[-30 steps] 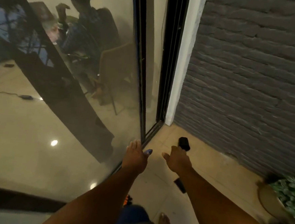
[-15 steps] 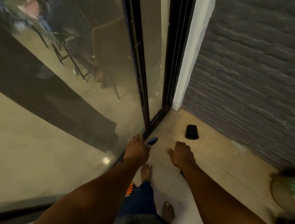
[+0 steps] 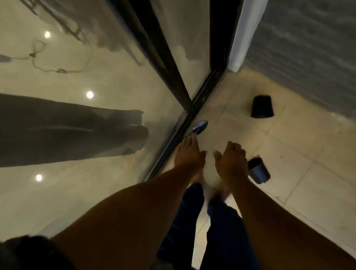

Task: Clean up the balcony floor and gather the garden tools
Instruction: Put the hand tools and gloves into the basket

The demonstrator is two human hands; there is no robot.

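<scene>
- Left hand (image 3: 189,155): stretched forward and down, back of hand up, fingers curled; a small blue-handled tool (image 3: 199,127) juts out just past its fingertips. Grip appears to be on the tool's near end, though the contact is hidden.
- Right hand (image 3: 231,160): just beside the left, palm down, fingers loosely bent, holding nothing.
- Dark plastic pot, lying on its side (image 3: 259,171): on the beige tiled balcony floor (image 3: 311,150), just right of the right hand.
- Second black plastic pot (image 3: 262,106): on the floor, well beyond the right hand, near the grey brick wall (image 3: 320,50).
- Black-framed sliding glass door (image 3: 154,46): left of the left hand.
</scene>
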